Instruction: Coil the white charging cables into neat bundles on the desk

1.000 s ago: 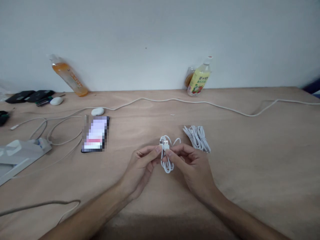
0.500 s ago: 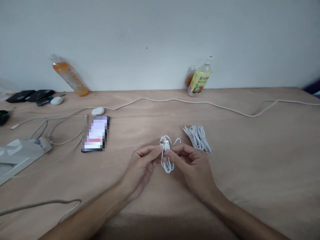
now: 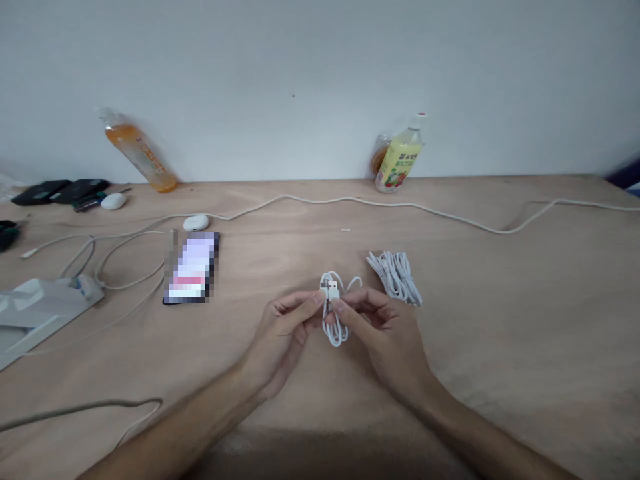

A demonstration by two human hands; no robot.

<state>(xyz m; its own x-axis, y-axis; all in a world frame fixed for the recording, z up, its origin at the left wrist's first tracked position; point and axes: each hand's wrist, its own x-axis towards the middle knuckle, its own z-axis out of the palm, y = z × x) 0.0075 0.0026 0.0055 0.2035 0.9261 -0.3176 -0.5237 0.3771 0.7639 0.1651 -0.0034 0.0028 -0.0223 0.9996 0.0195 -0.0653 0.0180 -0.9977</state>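
Note:
A small coiled white USB cable is held between both my hands over the middle of the wooden table. My left hand pinches it from the left with thumb and fingers closed. My right hand pinches it from the right, fingertips by the metal USB plug, which points up. Just beyond my right hand, a second bundle of white cable lies on the table, apart from it.
A phone lies to the left, with a white earbud case behind it. Two drink bottles lean at the wall. A long white cord crosses the table. Loose cables, a white device and dark items sit at far left.

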